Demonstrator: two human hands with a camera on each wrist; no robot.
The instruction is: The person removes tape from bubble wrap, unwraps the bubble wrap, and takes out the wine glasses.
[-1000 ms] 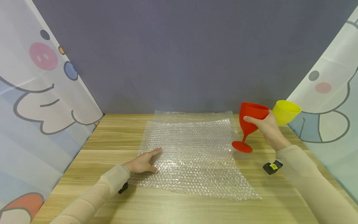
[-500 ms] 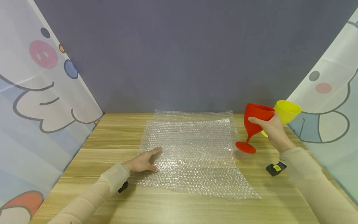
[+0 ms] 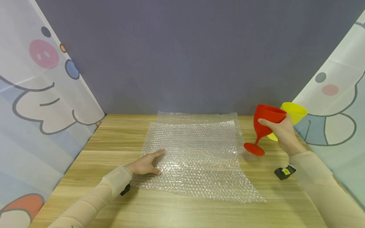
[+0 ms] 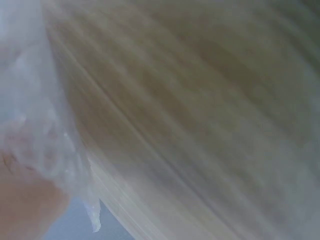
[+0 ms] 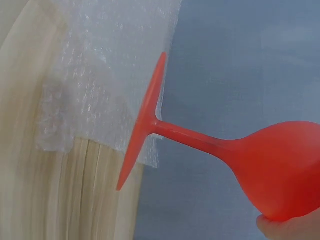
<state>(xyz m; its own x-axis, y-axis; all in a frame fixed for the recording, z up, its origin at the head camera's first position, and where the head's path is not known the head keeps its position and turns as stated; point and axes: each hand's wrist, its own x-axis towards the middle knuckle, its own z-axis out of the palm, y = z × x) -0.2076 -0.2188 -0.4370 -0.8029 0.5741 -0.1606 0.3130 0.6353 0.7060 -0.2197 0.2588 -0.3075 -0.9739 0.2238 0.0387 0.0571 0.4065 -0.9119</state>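
Observation:
My right hand (image 3: 283,133) grips the bowl of a red plastic goblet (image 3: 268,118), thumb across its near side. The goblet leans, foot toward the lower left; in the right wrist view its stem and foot (image 5: 142,125) show in front of the wrap and the backdrop. Behind that hand stands a yellow goblet (image 3: 295,110), partly hidden by the hand and the red one. My left hand (image 3: 144,164), fingers and thumb spread, rests on the left edge of a clear bubble wrap sheet (image 3: 194,161). In the left wrist view, bubble wrap (image 4: 40,130) covers part of that hand.
A wood-grain table (image 3: 111,139) carries everything. A grey backdrop (image 3: 171,57) rises at its far edge, and cartoon-printed curtains (image 3: 336,104) flank both sides. Another layer of bubble wrap (image 3: 196,118) shows beyond the main sheet. A small black wrist device (image 3: 285,172) hangs below the right sleeve.
My right hand has carried the red goblet to the right, toward the yellow one, now overlapping more of it in the head view. The left hand has stayed on the bubble wrap.

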